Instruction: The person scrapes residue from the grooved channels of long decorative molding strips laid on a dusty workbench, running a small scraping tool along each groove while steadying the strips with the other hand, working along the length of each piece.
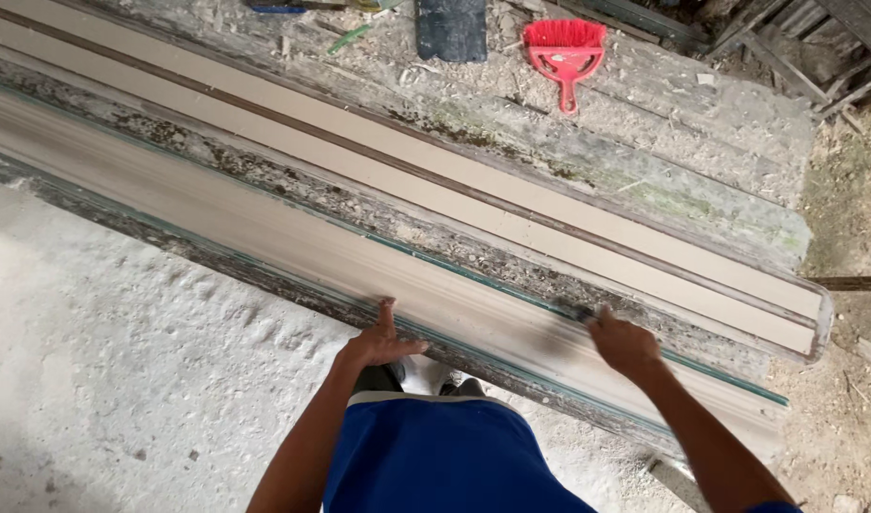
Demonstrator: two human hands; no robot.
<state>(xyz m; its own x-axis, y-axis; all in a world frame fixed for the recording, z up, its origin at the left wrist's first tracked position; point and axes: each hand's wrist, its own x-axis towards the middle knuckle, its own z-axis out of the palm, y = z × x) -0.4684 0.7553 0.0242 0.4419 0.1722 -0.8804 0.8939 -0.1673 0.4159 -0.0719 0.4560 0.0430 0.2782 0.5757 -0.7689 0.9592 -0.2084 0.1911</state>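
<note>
A long cream-coloured moulded strip (293,249) lies diagonally on a crusted, dust-covered bench, with a thin green line along its upper edge. My left hand (378,342) rests flat on the strip's near edge, fingers pointing up. My right hand (624,342) is closed around a small dark tool (575,311) whose tip touches the strip's surface; the tool is blurred and mostly hidden by the fingers. A second pale strip (454,185) with a brown groove runs parallel farther back.
A red hand brush (566,52) and a dark flat pad (452,28) lie at the far side among dust and debris. The bench end (820,323) is at the right. White powdery floor (122,380) lies to my left, dirt ground to the right.
</note>
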